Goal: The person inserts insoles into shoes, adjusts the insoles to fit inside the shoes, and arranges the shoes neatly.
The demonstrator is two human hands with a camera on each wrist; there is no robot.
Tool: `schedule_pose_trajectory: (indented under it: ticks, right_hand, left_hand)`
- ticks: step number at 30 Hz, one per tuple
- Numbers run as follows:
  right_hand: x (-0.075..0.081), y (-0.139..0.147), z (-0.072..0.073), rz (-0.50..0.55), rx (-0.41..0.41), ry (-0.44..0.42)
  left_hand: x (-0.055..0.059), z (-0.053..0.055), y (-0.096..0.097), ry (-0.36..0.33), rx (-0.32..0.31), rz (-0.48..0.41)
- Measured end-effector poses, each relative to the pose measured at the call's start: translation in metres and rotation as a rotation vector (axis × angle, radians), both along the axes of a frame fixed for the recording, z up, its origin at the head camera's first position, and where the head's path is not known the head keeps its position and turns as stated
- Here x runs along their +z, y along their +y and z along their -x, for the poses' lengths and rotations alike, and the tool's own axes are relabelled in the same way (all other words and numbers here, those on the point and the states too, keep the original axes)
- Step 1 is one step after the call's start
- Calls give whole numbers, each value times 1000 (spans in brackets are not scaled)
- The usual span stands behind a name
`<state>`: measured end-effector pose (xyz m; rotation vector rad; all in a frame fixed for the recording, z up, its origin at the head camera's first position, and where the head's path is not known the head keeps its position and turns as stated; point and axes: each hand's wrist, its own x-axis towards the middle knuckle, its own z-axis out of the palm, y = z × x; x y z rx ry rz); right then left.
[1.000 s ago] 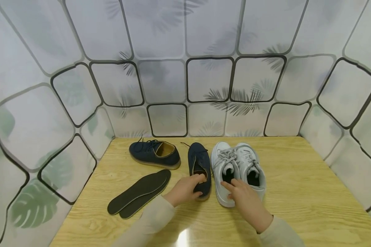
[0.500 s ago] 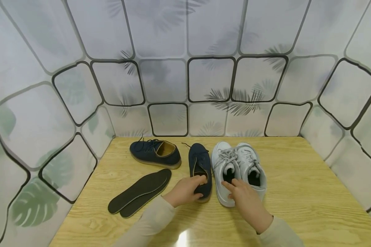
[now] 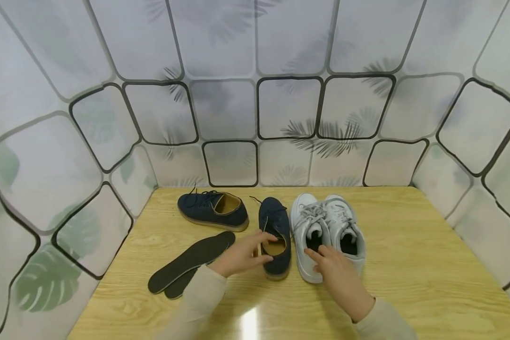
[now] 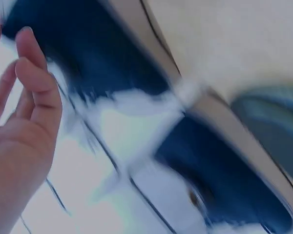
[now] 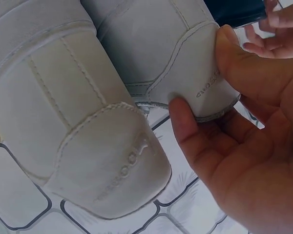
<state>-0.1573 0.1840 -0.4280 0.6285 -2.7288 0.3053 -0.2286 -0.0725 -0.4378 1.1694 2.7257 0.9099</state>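
1. Head view, left side: my left hand (image 3: 243,252) has its thumb and fingers spread apart, with nothing between them, at the opening of the right navy shoe (image 3: 281,260); I cannot tell whether a fingertip touches it. That shoe points its toe to the far side.
2. Head view, right side: my right hand (image 3: 340,278) is at the near end of the left white shoe (image 3: 303,245), which stands against the right white shoe (image 3: 337,215) – both toes far.
3. Head view, around them: the left navy shoe (image 3: 212,212) lies far left, toe to the left. Nearer, two overlapping dark insoles (image 3: 191,257) rest on the wooden tabletop (image 3: 425,255), partly behind my left sleeve (image 3: 206,288). A patterned backdrop (image 3: 229,113) rises beyond.
4. Left wrist view: much is blurred, yet my fingers show loosely bent and empty beside navy shoe uppers.
5. Right wrist view: I pinch the left white shoe's heel – thumb on one side, fingers on the other.
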Motion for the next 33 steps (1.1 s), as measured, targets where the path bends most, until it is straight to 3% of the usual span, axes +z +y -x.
schedule_pose_trajectory:
  ticks: [2, 4, 7, 10, 13, 16, 23, 28, 31, 33]
  right_hand:
    - [0, 0, -1, 1, -1, -19]
    - [1, 0, -2, 5, -1, -39]
    - [1, 0, -2, 6, -3, -54]
    - [2, 1, -2, 8, -4, -52]
    - [1, 2, -1, 10, -1, -45]
    - [1, 2, 0, 14, 2, -41]
    - [1, 1, 1, 13, 10, -32]
    - [1, 1, 3, 21, 6, -17]
    - [1, 1, 2, 12, -2, -26]
    - [0, 0, 0, 6, -6, -42]
  left_hand:
    - [3, 8, -23, -9, 97, -53]
    - [5, 15, -47, -5, 233, -43]
    - [2, 23, -80, -52, 409, 76]
    - [-5, 26, -102, -146, 510, 246]
    - [-10, 25, -113, -243, 553, 339]
    - [-13, 25, -119, -280, 570, 322]
    - [-14, 32, -138, -205, 512, 205]
    - [-13, 37, -145, -191, 610, 283]
    - [-18, 34, -138, -103, 663, 349]
    - [-22, 30, -125, -42, 656, 358]
